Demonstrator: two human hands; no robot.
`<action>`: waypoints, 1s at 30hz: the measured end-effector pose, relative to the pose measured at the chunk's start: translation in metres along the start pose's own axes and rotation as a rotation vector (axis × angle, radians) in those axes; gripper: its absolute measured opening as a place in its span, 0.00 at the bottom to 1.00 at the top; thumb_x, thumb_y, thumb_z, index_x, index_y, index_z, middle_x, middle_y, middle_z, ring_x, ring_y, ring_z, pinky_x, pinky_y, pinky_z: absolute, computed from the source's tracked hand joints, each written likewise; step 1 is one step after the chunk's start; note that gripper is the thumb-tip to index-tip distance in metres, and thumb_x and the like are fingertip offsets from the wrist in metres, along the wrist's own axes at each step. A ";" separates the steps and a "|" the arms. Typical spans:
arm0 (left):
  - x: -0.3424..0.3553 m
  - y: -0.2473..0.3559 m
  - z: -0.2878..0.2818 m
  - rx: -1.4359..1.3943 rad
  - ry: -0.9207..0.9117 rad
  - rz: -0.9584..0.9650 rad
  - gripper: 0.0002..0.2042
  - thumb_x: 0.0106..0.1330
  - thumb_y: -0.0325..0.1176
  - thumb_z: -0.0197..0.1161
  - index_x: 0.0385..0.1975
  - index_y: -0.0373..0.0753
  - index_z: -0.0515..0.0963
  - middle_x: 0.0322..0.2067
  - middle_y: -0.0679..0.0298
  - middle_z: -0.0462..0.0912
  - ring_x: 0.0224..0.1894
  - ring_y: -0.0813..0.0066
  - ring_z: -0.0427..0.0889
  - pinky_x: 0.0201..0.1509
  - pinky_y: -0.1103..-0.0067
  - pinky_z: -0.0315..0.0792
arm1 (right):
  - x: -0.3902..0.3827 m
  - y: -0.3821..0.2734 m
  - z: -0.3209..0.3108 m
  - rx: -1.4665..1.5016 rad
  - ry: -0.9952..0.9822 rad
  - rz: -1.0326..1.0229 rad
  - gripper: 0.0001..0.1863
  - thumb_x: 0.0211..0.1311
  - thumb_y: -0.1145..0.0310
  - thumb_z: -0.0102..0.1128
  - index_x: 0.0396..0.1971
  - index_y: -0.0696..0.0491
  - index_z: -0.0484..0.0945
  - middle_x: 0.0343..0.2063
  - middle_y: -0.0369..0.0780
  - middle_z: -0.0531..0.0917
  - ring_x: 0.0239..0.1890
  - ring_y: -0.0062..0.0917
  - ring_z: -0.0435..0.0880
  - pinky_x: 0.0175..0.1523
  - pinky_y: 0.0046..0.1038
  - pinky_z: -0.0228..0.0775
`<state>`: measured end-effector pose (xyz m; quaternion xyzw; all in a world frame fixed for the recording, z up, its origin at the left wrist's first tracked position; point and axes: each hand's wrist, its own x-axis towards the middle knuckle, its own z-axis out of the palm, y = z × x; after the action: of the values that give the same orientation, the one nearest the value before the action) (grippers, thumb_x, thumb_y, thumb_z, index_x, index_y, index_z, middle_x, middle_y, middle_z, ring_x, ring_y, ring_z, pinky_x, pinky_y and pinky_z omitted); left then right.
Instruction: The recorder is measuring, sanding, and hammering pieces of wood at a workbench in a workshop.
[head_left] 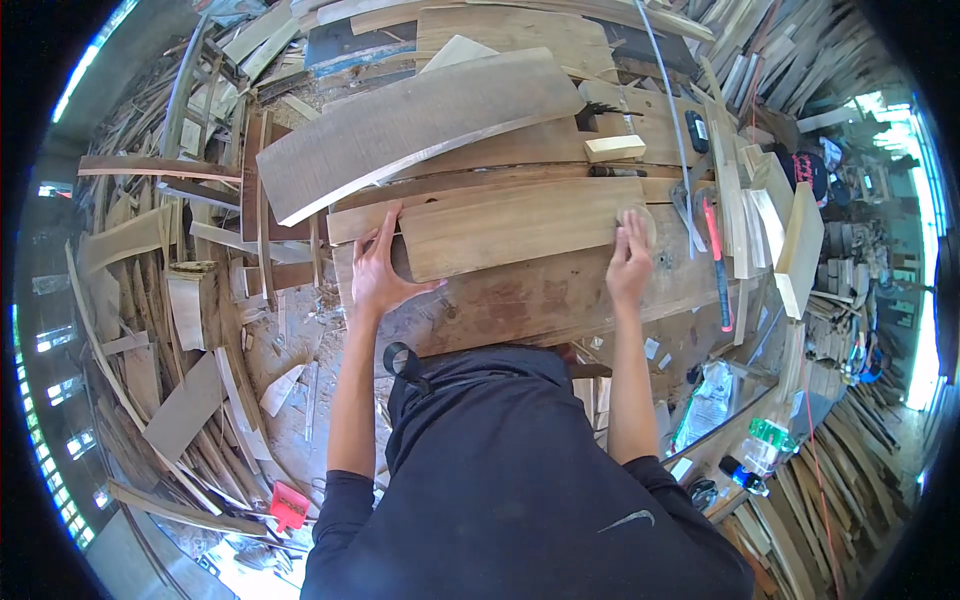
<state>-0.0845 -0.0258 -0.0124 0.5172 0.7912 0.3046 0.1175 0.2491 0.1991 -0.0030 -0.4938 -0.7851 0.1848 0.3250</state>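
A flat wooden board (515,228) lies before me across the workbench (480,310), slightly tilted up to the right. At its left end my left hand (380,280) is open, thumb and fingers spread wide near the corner. Its fingertips reach a longer plank (365,222) behind. My right hand (630,262) rests at the board's right end, fingers stretched out along the edge and not wrapped around it. Farther back, a large grey-brown board (420,130) lies aslant over other planks. A small pale wood block (614,149) sits behind the board's right part.
On the right are a long metal strip (665,90), a red-and-black-handled tool (717,265), a small black device (697,132) and upright boards (798,250). Scrap wood (185,410) covers the floor at left, near a red dustpan (289,507). A plastic bottle (765,450) lies lower right.
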 end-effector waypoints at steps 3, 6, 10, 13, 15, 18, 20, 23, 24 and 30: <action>-0.003 -0.002 0.000 -0.005 0.011 -0.006 0.72 0.30 0.57 0.89 0.82 0.48 0.54 0.64 0.56 0.83 0.67 0.49 0.77 0.75 0.59 0.63 | -0.015 -0.029 0.013 -0.141 0.072 -0.040 0.20 0.81 0.65 0.49 0.62 0.57 0.83 0.65 0.50 0.82 0.73 0.45 0.74 0.79 0.42 0.59; 0.002 0.001 0.000 0.015 -0.002 0.001 0.72 0.30 0.57 0.90 0.82 0.48 0.54 0.64 0.56 0.82 0.67 0.50 0.78 0.76 0.59 0.63 | -0.052 -0.092 0.055 0.071 -0.223 -0.348 0.18 0.78 0.66 0.54 0.60 0.55 0.85 0.64 0.49 0.82 0.73 0.42 0.75 0.79 0.41 0.59; 0.000 -0.014 0.004 -0.033 -0.004 0.030 0.72 0.29 0.56 0.90 0.82 0.47 0.54 0.64 0.56 0.82 0.67 0.52 0.78 0.76 0.59 0.63 | -0.063 -0.141 0.072 0.239 -0.518 -0.612 0.21 0.76 0.63 0.60 0.64 0.51 0.83 0.67 0.44 0.80 0.74 0.36 0.74 0.79 0.40 0.60; 0.000 -0.011 0.003 -0.010 -0.011 0.015 0.73 0.28 0.56 0.90 0.82 0.48 0.54 0.64 0.57 0.82 0.67 0.52 0.78 0.76 0.59 0.63 | -0.044 -0.112 0.058 0.235 -0.594 -0.575 0.20 0.76 0.63 0.60 0.63 0.48 0.83 0.67 0.41 0.81 0.74 0.33 0.73 0.80 0.40 0.59; -0.004 -0.008 0.002 -0.005 0.013 0.007 0.72 0.28 0.57 0.90 0.82 0.48 0.55 0.63 0.56 0.83 0.67 0.51 0.78 0.76 0.59 0.63 | -0.023 -0.073 0.036 0.081 -0.471 -0.421 0.19 0.77 0.62 0.58 0.62 0.50 0.84 0.67 0.42 0.81 0.74 0.34 0.73 0.79 0.38 0.61; -0.001 -0.003 0.000 -0.019 -0.003 -0.006 0.72 0.29 0.58 0.89 0.82 0.48 0.55 0.61 0.54 0.85 0.66 0.49 0.78 0.76 0.58 0.63 | 0.017 -0.008 0.003 -0.065 -0.194 -0.075 0.19 0.81 0.61 0.52 0.61 0.52 0.84 0.68 0.43 0.79 0.74 0.37 0.73 0.77 0.38 0.64; 0.003 0.003 0.001 -0.001 -0.008 -0.008 0.72 0.30 0.59 0.89 0.82 0.49 0.55 0.59 0.53 0.85 0.66 0.48 0.78 0.76 0.58 0.63 | 0.040 0.008 -0.002 -0.087 -0.102 0.116 0.19 0.80 0.65 0.53 0.62 0.53 0.84 0.69 0.45 0.78 0.75 0.40 0.72 0.78 0.39 0.64; -0.001 -0.001 0.001 0.032 0.006 -0.029 0.71 0.30 0.60 0.88 0.82 0.50 0.55 0.58 0.52 0.86 0.66 0.47 0.79 0.75 0.57 0.63 | 0.043 -0.046 0.037 -0.084 -0.166 0.029 0.13 0.72 0.71 0.57 0.47 0.55 0.89 0.57 0.48 0.87 0.68 0.43 0.79 0.73 0.40 0.70; 0.002 0.000 0.002 0.032 0.019 -0.014 0.71 0.30 0.60 0.88 0.82 0.50 0.55 0.57 0.53 0.87 0.66 0.46 0.79 0.75 0.57 0.63 | 0.030 -0.073 0.053 -0.046 -0.128 -0.202 0.15 0.77 0.66 0.55 0.47 0.58 0.88 0.56 0.52 0.86 0.64 0.48 0.81 0.70 0.41 0.72; 0.000 -0.018 0.011 -0.085 0.036 0.036 0.70 0.31 0.59 0.88 0.81 0.50 0.56 0.57 0.53 0.87 0.65 0.46 0.80 0.75 0.57 0.63 | -0.031 -0.186 0.111 0.386 -0.528 -0.610 0.13 0.74 0.65 0.61 0.49 0.53 0.89 0.59 0.48 0.85 0.66 0.42 0.82 0.74 0.41 0.70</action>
<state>-0.0927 -0.0271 -0.0319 0.5202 0.7700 0.3495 0.1197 0.0595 0.0918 0.0206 -0.1059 -0.9021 0.3433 0.2392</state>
